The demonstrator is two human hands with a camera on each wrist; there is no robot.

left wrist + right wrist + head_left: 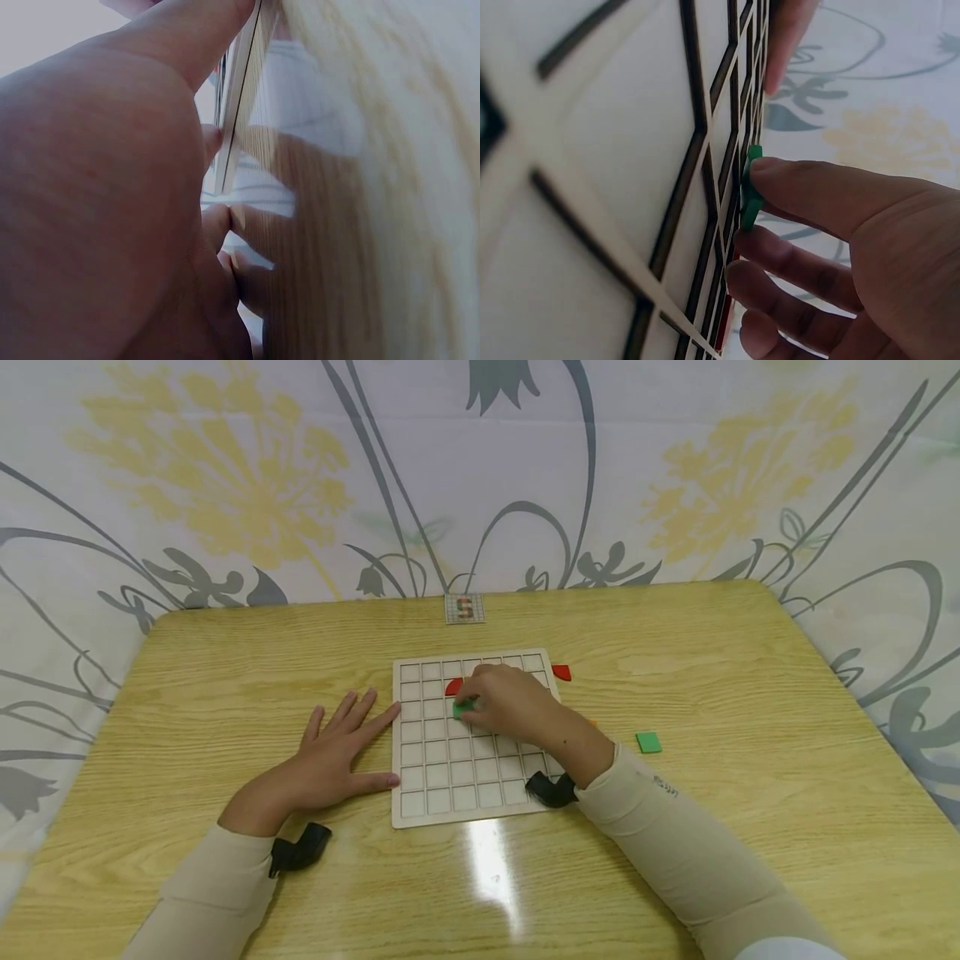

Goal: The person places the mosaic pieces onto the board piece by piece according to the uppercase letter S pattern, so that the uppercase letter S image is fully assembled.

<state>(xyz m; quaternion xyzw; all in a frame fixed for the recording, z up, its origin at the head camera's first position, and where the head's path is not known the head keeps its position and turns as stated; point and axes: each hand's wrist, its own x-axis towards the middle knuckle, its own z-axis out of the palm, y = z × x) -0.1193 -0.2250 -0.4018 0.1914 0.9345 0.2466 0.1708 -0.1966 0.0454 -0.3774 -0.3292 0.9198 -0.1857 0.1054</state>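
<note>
Right hand (pixel 513 700): thumb and finger pinching green tile (pixel 458 712) over board (pixel 438 777), toward 11 o'clock from centre; seated or not, cannot tell. Red wedge (pixel 453 687) just beyond tile, 11–12. Left hand (pixel 326 764): fingers straight, spread; thumb and index touching board's 9 o'clock edge. Green square (pixel 648 742) off board at 3; card (pixel 464 608) at 12.
</note>
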